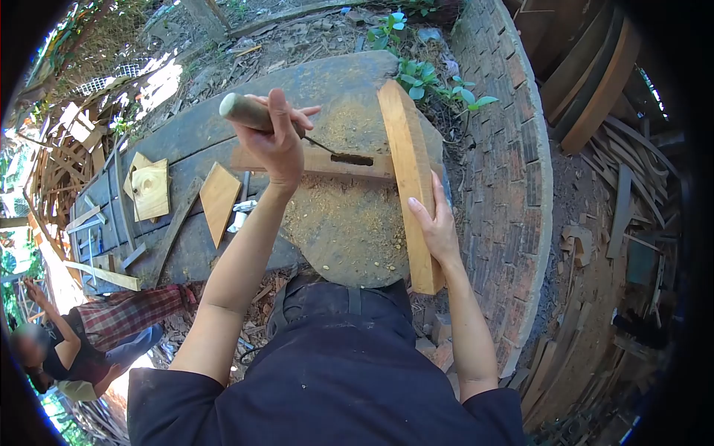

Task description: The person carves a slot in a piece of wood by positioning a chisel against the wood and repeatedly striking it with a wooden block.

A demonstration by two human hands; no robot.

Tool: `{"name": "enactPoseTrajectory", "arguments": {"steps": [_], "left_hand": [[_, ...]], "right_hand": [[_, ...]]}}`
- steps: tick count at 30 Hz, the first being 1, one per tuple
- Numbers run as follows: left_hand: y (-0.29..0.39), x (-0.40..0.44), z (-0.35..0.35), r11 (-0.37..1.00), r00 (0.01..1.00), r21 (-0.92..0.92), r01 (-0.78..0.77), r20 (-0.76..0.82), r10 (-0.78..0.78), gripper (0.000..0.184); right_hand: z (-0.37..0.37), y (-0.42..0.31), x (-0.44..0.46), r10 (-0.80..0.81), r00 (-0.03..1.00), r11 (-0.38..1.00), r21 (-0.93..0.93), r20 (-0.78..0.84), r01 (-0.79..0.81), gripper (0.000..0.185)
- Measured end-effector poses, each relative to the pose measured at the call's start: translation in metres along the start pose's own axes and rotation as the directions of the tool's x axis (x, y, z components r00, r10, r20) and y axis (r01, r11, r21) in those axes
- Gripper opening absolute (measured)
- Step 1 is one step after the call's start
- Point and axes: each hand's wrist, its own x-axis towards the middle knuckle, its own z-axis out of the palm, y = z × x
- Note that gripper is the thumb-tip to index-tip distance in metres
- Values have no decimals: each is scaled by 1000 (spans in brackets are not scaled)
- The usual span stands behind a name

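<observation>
My left hand [277, 149] is wrapped around the wooden handle of a chisel [249, 113], thumb raised along it. The thin blade slants down to a dark rectangular mortise in a wooden bar [309, 160] lying across the workbench [327, 85]. A thick, curved wooden piece [405, 163] lies across the bar's right end. My right hand [437, 232] grips this piece near its lower half, thumb on its top face and fingers along its right side. Sawdust and chips are scattered around the bar.
A low brick wall [502, 171] runs along the right side. Wood offcuts [152, 189], a kite-shaped board [219, 197] and squares [89, 219] lie on the left of the bench. Another person [82, 338] sits at lower left. Timber strips [625, 201] are piled beyond the wall.
</observation>
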Motion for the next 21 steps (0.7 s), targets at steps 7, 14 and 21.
{"name": "enactPoseTrajectory", "arguments": {"steps": [7, 14, 21], "left_hand": [[-7, -5, 9, 996, 995, -11, 84, 47, -84, 23], [-32, 1, 18, 981, 995, 192, -10, 99, -9, 23], [-34, -4, 24, 962, 997, 267, -57, 56, 44, 24]], "right_hand": [[-1, -2, 0, 18, 1000, 1000, -24, 5, -17, 74], [-1, -4, -1, -9, 1000, 998, -68, -6, 8, 74], [-13, -50, 12, -123, 992, 989, -82, 22, 124, 74]]}}
